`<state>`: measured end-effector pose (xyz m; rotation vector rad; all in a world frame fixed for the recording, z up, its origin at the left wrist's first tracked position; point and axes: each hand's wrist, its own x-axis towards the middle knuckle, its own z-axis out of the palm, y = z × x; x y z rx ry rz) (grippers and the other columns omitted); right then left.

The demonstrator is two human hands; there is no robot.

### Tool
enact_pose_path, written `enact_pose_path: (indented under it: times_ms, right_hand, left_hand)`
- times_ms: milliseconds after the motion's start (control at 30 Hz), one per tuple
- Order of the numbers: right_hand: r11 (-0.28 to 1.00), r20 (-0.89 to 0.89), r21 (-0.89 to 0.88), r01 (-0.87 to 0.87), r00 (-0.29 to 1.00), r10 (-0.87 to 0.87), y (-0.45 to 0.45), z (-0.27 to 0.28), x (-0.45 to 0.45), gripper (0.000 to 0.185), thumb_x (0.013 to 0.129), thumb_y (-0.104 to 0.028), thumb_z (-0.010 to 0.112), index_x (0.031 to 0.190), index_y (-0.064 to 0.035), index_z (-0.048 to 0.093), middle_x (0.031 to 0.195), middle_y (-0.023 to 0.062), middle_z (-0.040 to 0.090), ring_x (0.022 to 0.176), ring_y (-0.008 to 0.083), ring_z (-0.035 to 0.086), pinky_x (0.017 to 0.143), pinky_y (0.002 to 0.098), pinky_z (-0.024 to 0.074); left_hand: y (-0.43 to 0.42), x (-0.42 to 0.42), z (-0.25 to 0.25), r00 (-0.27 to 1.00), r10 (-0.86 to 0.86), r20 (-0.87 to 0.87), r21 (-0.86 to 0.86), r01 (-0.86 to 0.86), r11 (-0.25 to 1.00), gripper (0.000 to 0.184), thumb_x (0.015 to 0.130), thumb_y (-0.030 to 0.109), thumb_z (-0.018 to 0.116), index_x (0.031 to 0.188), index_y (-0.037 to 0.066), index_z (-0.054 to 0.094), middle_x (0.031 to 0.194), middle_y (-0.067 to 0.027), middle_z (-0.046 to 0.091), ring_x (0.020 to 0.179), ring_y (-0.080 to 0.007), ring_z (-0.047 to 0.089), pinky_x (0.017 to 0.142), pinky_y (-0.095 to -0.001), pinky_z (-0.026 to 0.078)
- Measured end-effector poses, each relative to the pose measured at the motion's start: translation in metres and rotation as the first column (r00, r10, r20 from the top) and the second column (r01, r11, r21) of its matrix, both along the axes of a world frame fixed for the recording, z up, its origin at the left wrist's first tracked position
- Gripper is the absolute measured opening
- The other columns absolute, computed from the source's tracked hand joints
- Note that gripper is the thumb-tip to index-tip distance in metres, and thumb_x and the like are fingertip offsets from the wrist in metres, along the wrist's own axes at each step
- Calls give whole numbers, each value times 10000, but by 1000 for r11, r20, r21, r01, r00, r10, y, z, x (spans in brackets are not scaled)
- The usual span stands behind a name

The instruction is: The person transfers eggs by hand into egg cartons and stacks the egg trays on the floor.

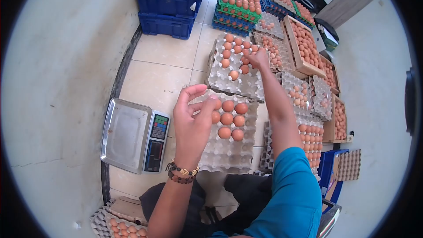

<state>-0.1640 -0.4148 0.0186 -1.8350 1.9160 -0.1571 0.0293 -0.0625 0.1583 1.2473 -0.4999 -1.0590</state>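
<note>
My left hand hovers over the left side of the near grey egg tray, fingers curved and apart. Its thumb tip overlaps the brown egg at the group's upper left; whether they touch I cannot tell. Several brown eggs sit in rows in that tray's upper half. Stretched forward, my right hand is closed at the right side of the far egg tray. Its fingers seem to grip an egg there, though they are partly hidden. More brown eggs are scattered across the far tray's cups.
A digital scale lies on the tiled floor at left. Blue crates stand behind it by the wall. Green and blue egg trays are stacked at the back. Wooden boxes of eggs and filled grey trays line the right.
</note>
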Motion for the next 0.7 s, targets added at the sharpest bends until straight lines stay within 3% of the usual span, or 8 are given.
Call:
enact_pose_path:
  times_ms: [100,233,267,367,400,500,600,700]
  right_hand:
    - [985,-251,-172,16,966,-59,14,-13,28,738,675,-361,790,1302,-63,541,1150,167,698,1055,289,691,866,420,564]
    - [993,-196,-106,43,979,-63,1,-20,31,763,664,-353,817,1308,-67,527,1185,170,686,1129,347,657,900,433,548]
    - [979,-142,-186,83,984,-110,5,-22,26,710,680,-342,824,1261,-41,548,1090,123,707,965,269,704,743,371,574]
    - [981,356,3,193,917,-182,-10,-34,-6,596,714,-329,819,1173,-25,592,993,54,692,764,139,671,543,271,517]
    - [993,525,76,96,842,-121,-4,-26,-15,468,790,-309,793,1119,-25,620,883,18,658,605,58,577,433,201,414]
    - [938,855,248,-244,510,-93,30,2,-39,431,836,-333,796,1092,-11,669,754,-1,614,523,67,530,437,217,410]
    - [858,883,319,-403,455,-115,101,43,-36,368,895,-313,747,1113,-22,684,758,-10,614,548,49,535,473,199,424]
    - [752,804,380,-539,594,19,158,59,-27,369,829,-292,790,1080,-38,696,798,2,646,618,55,583,499,215,447]
  left_hand:
    - [-1,-1,0,1000,-2,-25,-24,1,1000,377,907,172,691,1204,-23,564,1216,-130,582,934,-148,644,778,-283,515]
    - [-1,0,-4,1000,11,-5,-40,-11,999,399,900,173,702,1205,-37,554,1229,-160,569,921,-157,658,715,-268,546]
    - [-2,1,-6,1000,14,0,-37,-14,999,398,900,174,701,1206,-34,555,1229,-161,568,923,-158,657,710,-266,547]
    - [-5,1,-8,1000,2,-6,-31,-2,1000,398,901,179,701,1209,-29,557,1222,-163,570,929,-160,655,702,-264,548]
    - [-5,0,-7,1000,-8,-19,-27,7,1000,400,901,181,703,1209,-29,559,1214,-162,574,932,-160,655,703,-265,548]
    - [-6,-3,-6,997,-76,17,-8,76,997,350,929,214,670,1209,23,581,1146,-82,611,977,-133,627,811,-279,495]
    - [-4,-5,0,991,-122,-52,6,123,992,325,952,245,642,1210,54,591,1113,-39,628,1009,-122,615,874,-287,469]
    - [0,-4,8,987,-119,-106,-69,112,991,345,962,274,626,1218,48,584,1127,-45,622,1025,-139,622,893,-295,471]
